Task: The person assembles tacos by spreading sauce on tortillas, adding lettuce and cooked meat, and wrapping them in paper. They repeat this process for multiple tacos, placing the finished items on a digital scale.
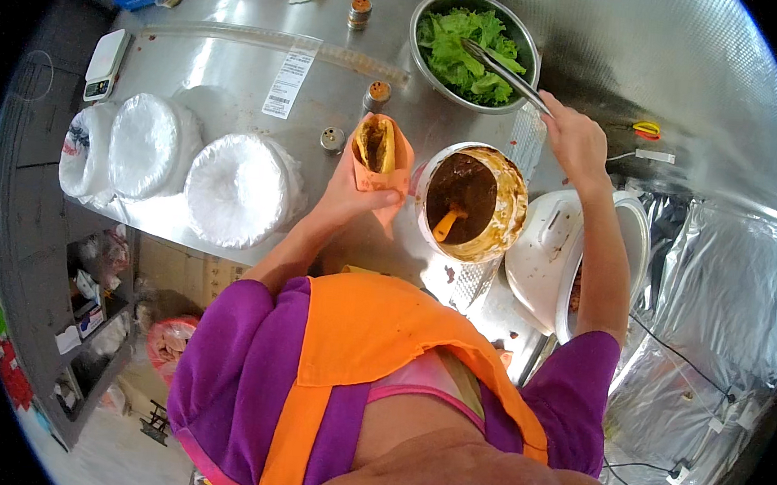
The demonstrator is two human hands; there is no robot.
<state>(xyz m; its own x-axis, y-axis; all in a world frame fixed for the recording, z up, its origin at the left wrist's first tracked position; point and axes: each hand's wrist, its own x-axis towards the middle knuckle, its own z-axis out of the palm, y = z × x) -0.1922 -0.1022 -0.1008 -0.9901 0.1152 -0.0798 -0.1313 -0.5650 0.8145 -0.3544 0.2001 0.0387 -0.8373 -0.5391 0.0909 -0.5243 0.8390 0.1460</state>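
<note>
No wording or figures are legible. Rows of print, too small to read, mark the white paper slip (290,77) lying flat on the steel counter (198,71); the scale's display (98,88) is likewise indecipherable.

A metal table (207,72) bears a steel bowl (529,50), paper slip (291,78), scale (107,56) and plastic-wrapped rounds (237,189) (bowls, perhaps).

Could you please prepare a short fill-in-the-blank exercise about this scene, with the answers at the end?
1. The left hand holds a paper bag, which is to the ____ of the tub of brown sauce in the picture.
2. The right hand holds tongs over leaves whose colour is ____.
3. Seen from above, the metal bowl around these leaves is ____ in shape.
4. The person's apron is ____, while the sleeves are purple.

Missing words: left; green; round; orange.
</note>
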